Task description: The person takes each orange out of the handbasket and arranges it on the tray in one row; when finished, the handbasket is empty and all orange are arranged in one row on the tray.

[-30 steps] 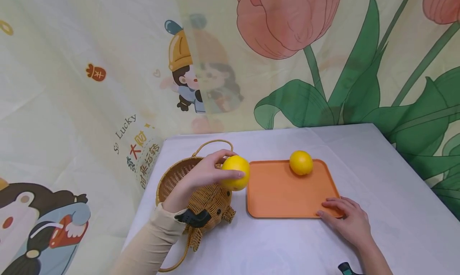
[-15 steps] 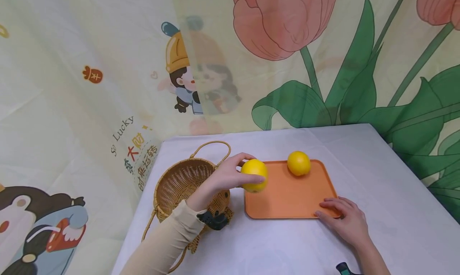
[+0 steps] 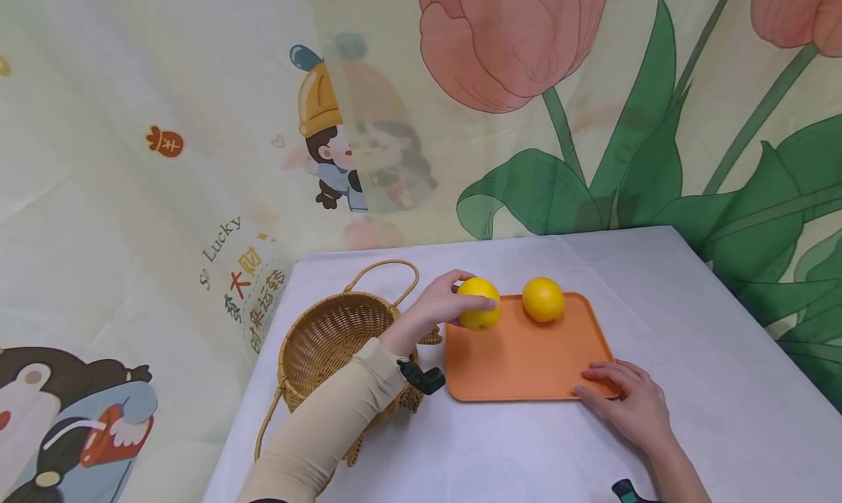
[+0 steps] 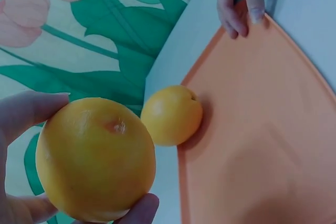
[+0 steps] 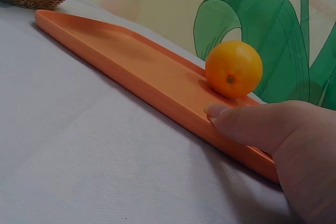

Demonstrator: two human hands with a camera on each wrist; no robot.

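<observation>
An orange [image 3: 479, 305] is pinched between the thumb and fingers of my left hand [image 3: 441, 300], held above the left back part of an orange rectangular tray [image 3: 526, 368]. In the left wrist view the held orange [image 4: 97, 158] fills the lower left, thumb and fingers around its sides. A second orange [image 3: 543, 300] sits at the tray's back edge, stem end visible in the right wrist view. My right hand [image 3: 630, 402] holds the tray's front right corner; in the right wrist view its thumb [image 5: 252, 124] lies on the rim.
A woven wicker basket [image 3: 316, 349] shaped like an animal, with looped handles, stands left of the tray beneath my left forearm. White cloth [image 3: 513, 437] covers the table. A printed curtain [image 3: 395, 123] hangs behind. A dark strap piece [image 3: 625, 490] shows near my right wrist.
My left hand has carried the orange rightward from beside the basket to over the tray, nearer the second orange. My right hand stays at the tray corner. The head view shifts slightly.
</observation>
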